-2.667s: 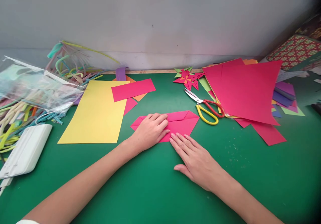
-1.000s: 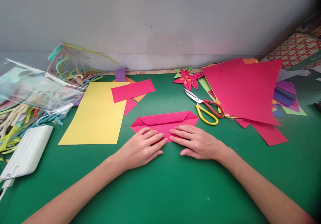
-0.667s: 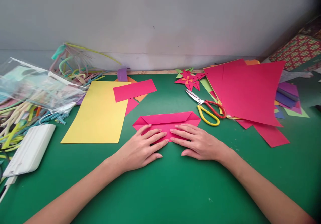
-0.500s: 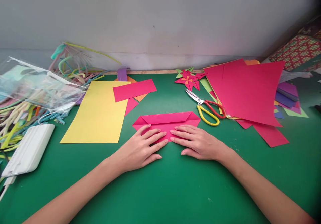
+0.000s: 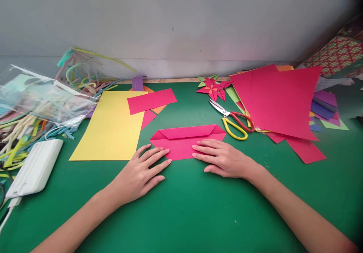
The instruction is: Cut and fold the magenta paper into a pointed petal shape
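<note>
A folded pink-red sheet of paper point(image 5: 183, 146) lies flat before me, its far edge turned down in a band with slanted corners. My left hand point(image 5: 146, 171) rests with fingers spread, its fingertips on the paper's near left part. On the near right part lie the fingers of my right hand point(image 5: 224, 158), stretched out flat, with the thumb just below the paper's edge. Neither hand grips anything. Beyond the right hand are scissors point(image 5: 231, 120) with one red and one yellow handle, blades partly apart.
A yellow sheet point(image 5: 110, 128) lies left, a red strip point(image 5: 153, 101) across its corner. Pipe cleaners point(image 5: 25, 135), a plastic bag point(image 5: 42, 90) and a white power bank point(image 5: 36, 166) crowd the far left. Folded paper stars point(image 5: 212, 88) and stacked red sheets point(image 5: 278, 101) are at the back right.
My left hand has slid left and slightly toward me, uncovering the paper's middle. The right hand and the folded paper have stayed almost in place.
</note>
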`<state>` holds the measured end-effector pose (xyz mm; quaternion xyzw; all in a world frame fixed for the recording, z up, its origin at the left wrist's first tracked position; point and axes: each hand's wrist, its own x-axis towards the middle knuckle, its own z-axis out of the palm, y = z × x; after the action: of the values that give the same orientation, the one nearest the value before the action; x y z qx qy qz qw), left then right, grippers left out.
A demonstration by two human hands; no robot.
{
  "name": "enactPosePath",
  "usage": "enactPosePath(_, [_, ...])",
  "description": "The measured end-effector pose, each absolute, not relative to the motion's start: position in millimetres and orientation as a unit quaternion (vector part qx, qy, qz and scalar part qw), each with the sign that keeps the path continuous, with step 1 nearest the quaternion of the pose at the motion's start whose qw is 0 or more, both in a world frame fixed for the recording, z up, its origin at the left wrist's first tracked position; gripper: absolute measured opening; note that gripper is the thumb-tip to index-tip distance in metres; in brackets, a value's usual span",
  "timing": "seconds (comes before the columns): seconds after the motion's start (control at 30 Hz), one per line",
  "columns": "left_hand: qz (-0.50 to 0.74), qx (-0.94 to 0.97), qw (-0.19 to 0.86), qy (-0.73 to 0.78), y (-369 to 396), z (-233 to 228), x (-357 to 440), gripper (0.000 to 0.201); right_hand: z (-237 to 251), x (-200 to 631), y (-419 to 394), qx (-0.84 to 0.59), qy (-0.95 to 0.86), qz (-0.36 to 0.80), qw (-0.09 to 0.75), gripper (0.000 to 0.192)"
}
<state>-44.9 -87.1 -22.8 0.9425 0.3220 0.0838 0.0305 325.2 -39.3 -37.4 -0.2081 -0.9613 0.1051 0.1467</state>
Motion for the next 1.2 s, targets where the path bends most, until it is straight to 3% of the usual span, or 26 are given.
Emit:
enactPosePath(0.3, [0.238, 0.911, 0.068, 0.331, -75.6, -16.6, -22.5, 0.046, -36.8, 325.2, -39.6, -0.211, -0.959, 0.108, 0.153, 0.055])
enactPosePath(0.57, [0.19, 0.925, 0.076, 0.321, -8.4, -17.5, 36.0, 0.033, -36.0, 323.3, -39.9, -0.205, -0.964, 0.097, 0.14, 0.054])
enactPosePath(1.0, [0.177, 0.904, 0.155, 0.358, 20.2, -29.4, 53.5, 0.018, -27.3, 304.7, -50.4, -0.243, -0.952, 0.051, 0.177, 0.03])
enactPosePath(1.2, [0.181, 0.901, 0.167, 0.358, 21.5, -33.1, 52.8, 0.016, -18.7, 307.4, -50.1, -0.233, -0.965, -0.021, 0.122, 0.035])
